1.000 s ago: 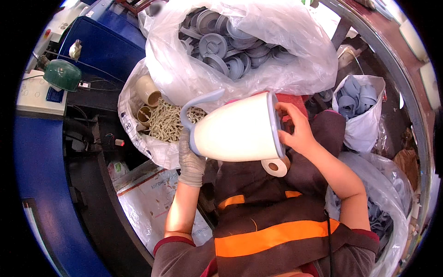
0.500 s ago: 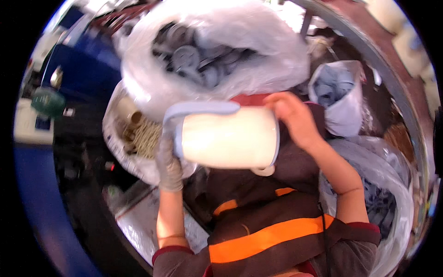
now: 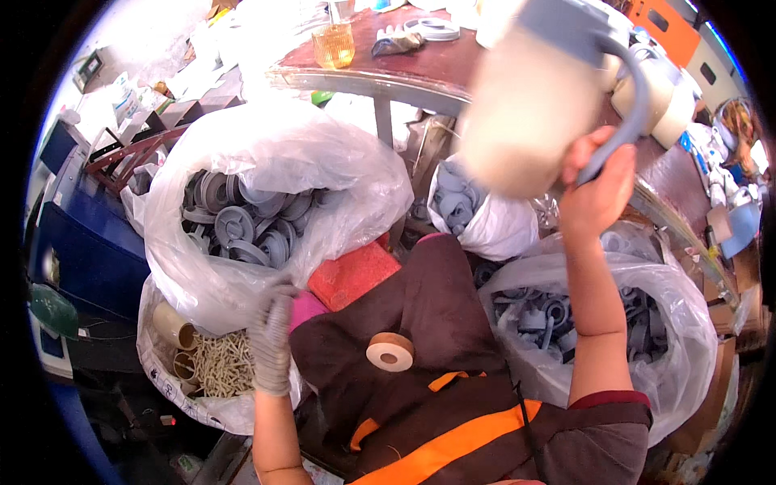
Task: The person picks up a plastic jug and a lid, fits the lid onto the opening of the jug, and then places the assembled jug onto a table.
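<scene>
My right hand (image 3: pixel 600 182) grips the grey-blue handle of a cream jug (image 3: pixel 529 109), raised at the upper right beside the table. The jug's top is grey-blue too, and motion smears its outline. My left hand (image 3: pixel 271 343), in a pale knit glove, is apart from the jug. It is held beside a sack of screws (image 3: pixel 220 364), fingers blurred but stretched out, with nothing visible in them. On my dark apron lies a small tape roll (image 3: pixel 390 352). Past my knee is a red block-like thing (image 3: pixel 353 275).
A plastic bag of round grey lids (image 3: pixel 234 226) stands at the left. Another bag of grey parts (image 3: pixel 558 319) stands at the right, with a small white sack (image 3: pixel 501 230) behind it. The brown table (image 3: pixel 440 61) holds an amber glass (image 3: pixel 334 46) and more jugs (image 3: pixel 659 89).
The jug has gone from lying sideways before me to the upper right, its handle now in my right hand. My left hand has let go of it. The view has shifted, showing the table.
</scene>
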`<state>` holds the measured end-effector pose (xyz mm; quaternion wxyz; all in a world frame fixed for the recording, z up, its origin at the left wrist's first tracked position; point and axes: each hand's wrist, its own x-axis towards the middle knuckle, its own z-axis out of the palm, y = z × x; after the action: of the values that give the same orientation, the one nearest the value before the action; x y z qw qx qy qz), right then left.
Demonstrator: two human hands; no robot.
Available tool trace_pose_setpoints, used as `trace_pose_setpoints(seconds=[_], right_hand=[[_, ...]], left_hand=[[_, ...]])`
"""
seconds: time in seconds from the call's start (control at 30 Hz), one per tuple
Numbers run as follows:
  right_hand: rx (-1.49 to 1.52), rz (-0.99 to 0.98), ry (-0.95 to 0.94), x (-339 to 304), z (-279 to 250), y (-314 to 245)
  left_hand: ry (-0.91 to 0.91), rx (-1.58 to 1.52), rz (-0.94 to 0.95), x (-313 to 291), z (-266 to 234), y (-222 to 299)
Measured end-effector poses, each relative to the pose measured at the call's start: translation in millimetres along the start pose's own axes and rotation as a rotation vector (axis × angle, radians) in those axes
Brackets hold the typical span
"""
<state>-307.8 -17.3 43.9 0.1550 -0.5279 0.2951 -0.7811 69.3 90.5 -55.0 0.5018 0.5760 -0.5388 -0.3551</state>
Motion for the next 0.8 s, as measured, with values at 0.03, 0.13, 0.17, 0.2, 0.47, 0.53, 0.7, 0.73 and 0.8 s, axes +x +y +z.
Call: trace_pose_setpoints(seconds=[0.03, 0.13, 0.17, 0.2, 0.47, 0.53, 0.7, 0.73, 0.8], right_hand=[[-0.086, -0.084, 0.054, 16.9, -8.8, 1.4], [-0.300, -0.169, 0.155, 56.1, -45.0, 29.3], [-0.345, -0.154, 0.152, 64.3, -53.8, 41.2], [-0.388, -0.139, 0.149, 71.4, -59.3, 52.8], [-0.452, 0.179, -0.049, 148.2, -89.2, 120.8], [-0.531, 0.346, 0.034, 159.6, -116.3, 142.1], [-0.663, 0.212, 0.092, 117.1, -113.7, 148.8], [-0.653, 0.158, 0.078, 91.5, -96.2, 139.0], [-0.618, 0.145, -0.025, 43.3, -53.0, 122.4]], left_hand=[[-0.044, -0.023, -0.160, -1.7, 11.7, 6.2], [-0.165, -0.075, -0.134, -13.9, 22.5, -22.7], [-0.187, -0.080, -0.145, -16.7, 22.3, -28.7], [-0.208, -0.083, -0.155, -18.4, 20.8, -34.4], [-0.247, -0.134, -0.270, -21.6, 29.5, -46.3], [-0.264, -0.170, -0.301, -22.3, 34.1, -49.0], [-0.153, -0.147, -0.400, -28.4, 22.3, -61.9], [-0.124, -0.135, -0.445, -31.0, 16.4, -62.8], [-0.039, -0.158, -0.435, -36.1, 6.3, -69.7]])
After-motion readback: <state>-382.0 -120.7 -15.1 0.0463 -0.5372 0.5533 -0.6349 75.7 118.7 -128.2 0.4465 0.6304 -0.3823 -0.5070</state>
